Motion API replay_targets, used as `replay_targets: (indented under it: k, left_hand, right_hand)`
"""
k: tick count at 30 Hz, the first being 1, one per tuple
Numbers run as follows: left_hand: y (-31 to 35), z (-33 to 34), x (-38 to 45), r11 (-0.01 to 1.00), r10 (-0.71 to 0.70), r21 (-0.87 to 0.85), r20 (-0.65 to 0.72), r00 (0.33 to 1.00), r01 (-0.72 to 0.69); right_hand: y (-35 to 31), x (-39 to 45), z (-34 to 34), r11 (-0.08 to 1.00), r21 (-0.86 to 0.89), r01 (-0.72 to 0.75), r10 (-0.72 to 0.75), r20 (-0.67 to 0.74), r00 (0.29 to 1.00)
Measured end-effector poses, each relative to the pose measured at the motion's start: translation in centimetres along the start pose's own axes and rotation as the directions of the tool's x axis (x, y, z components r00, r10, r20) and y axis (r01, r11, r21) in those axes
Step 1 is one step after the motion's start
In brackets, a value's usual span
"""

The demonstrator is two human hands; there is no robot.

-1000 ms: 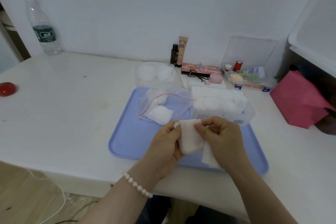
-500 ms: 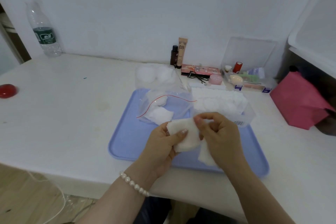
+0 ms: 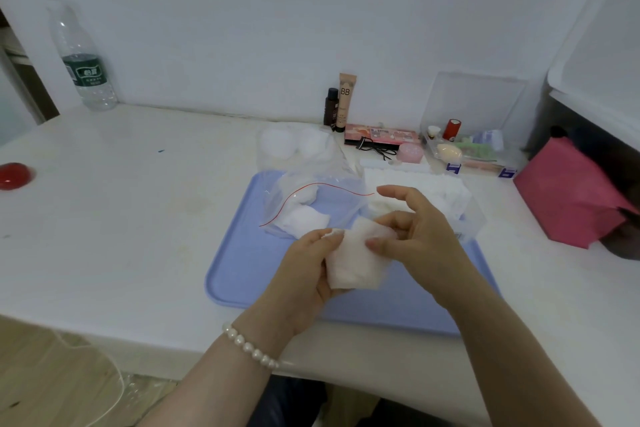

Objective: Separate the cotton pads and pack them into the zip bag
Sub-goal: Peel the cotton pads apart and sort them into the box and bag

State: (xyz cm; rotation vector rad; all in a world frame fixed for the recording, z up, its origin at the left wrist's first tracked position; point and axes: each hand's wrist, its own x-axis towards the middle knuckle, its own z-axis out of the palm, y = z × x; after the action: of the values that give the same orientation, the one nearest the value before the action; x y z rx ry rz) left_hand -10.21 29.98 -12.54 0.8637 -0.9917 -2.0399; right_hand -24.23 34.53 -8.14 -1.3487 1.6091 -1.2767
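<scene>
Cotton pads point(image 3: 356, 258), a soft white squarish wad with rounded lower corners, sit above the near half of the blue tray point(image 3: 239, 274), held between both hands. At the wad's left edge the left hand point(image 3: 304, 274) grips it, fingertips curled over the upper left corner; a pearl bracelet point(image 3: 251, 347) circles that wrist above the table's point(image 3: 114, 225) near edge. On the other side, the right hand point(image 3: 412, 236) pinches the wad's right side with thumb and a lower finger, while its index finger juts out straight, clear of the pad. Bare tray floor lies to the left of the hands and along the near rim; the table stretches open further left. Just beyond the hands, the clear zip bag point(image 3: 311, 204) with a red seal line lies on the tray's far left part, mouth gaping, a few white pads inside. Beside it to the right stands a clear box point(image 3: 460, 208) filled with more white pads, partly behind the right hand. Past the tray's far edge lies a second clear bag of round pads point(image 3: 294, 146), then a BB tube point(image 3: 346, 100) at the wall. A water bottle point(image 3: 83, 62) stands far left.
</scene>
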Motion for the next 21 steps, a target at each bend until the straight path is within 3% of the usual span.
replay_targets:
  k: [4,10,18,21]
  left_hand:
    - [0.0,-0.2,-0.1,0.997,0.063,0.033,0.001,0.998,-0.063]
    - [-0.1,-0.3,0.0,0.995,0.102,0.018,-0.023,0.995,-0.102]
    - [0.6,-0.2,-0.4,0.997,0.052,-0.057,0.103,0.993,-0.046]
    - [0.7,-0.3,-0.4,0.996,0.050,-0.080,0.099,0.994,-0.042]
  right_hand:
    - [0.2,-0.2,0.0,0.999,-0.023,0.030,-0.032,-0.080,0.996]
    - [1.0,-0.7,-0.4,0.949,0.309,-0.052,0.076,-0.066,0.995]
    - [2.2,-0.7,-0.5,0.855,0.517,-0.040,0.173,-0.212,0.962]
    - [1.6,-0.6,-1.3,0.816,0.577,-0.041,0.165,-0.165,0.972]
